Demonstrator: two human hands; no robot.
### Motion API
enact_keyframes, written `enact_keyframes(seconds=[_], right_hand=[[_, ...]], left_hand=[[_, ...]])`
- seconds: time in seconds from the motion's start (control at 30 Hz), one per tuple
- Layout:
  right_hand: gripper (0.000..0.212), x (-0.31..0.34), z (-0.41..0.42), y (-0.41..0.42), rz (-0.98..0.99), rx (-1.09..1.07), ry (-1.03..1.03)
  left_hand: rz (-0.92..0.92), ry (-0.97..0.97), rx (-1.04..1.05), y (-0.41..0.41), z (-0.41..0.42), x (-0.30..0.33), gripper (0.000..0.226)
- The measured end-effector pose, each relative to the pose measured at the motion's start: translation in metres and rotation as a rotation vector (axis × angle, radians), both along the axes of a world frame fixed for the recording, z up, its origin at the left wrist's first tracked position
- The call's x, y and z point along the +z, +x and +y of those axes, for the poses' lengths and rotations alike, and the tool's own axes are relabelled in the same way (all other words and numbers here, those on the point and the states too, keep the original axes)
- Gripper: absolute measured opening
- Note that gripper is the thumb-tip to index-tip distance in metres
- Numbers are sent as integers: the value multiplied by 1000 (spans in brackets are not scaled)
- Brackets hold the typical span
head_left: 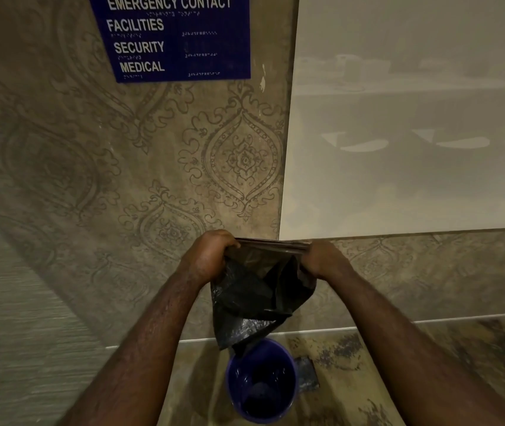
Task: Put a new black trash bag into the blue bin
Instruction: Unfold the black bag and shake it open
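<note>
trash bag is up in the air at dead center, black and crumpled, gripped at its top edge by both hands, with the loose bottom hanging toward 6 o'clock and dangling just over the rim of the blue bin. the bin sits on the floor at 6 o'clock of the bag, open and looking empty, no liner in it yet.

the step looks like finding and opening the mouth of the bag. the top edge is stretched flat between the hands and the layers look stuck together, so the next move probably calls for rubbing or pulling the two layers apart, then lowering the bag in and folding the edge over the rim.

left hand sits at 9 o'clock of the top edge, fingers curled tight and pinching the plastic. right hand sits at 3 o'clock, fingers also closed on the edge. neither hand is spread. fingertips are mostly hidden behind the plastic, so exactly how they pinch can't be told.
</note>
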State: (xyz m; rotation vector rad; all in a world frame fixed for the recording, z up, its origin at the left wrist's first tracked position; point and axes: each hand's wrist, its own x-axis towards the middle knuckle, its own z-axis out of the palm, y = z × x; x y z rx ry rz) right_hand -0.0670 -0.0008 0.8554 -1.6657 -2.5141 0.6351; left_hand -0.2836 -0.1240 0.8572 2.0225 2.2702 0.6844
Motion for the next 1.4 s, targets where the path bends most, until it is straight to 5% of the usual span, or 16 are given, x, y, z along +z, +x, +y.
enact_keyframes(seconds=[0.1, 0.2, 0.43, 0.63, 0.7, 0.9, 1.23, 1.3, 1.4], right_hand=[[48, 7, 6, 7, 84, -129, -70], [41, 9, 5, 15, -87, -200, 21], [30, 2, 8, 30, -229, -109, 268], [29, 0, 6, 32, 102, -140, 438], [42, -5, 6, 34, 72, -110, 419], [28, -22, 14, 47, -126, 137, 214], [35, -22, 17, 54, -235, 162, 32], [22, -20, 22, 55, -303, 148, -3], [35, -18, 33, 57, -257, 119, 49]], left_hand=[[-35, 40, 6, 5, -2, 0, 41], [-83, 95, 24, 12, -6, 1, 33], [-165, 229, 250, 13, -12, -3, 11], [-263, 254, 340, 18, -19, -6, 6], [-297, 294, 372, 19, -22, -6, 10], [-283, 285, 381, 8, -28, -8, 19], [22, -189, 323, -14, -36, -6, 37], [36, -189, 348, -17, -36, -2, 33], [18, -71, 371, -23, -37, 0, 30]])
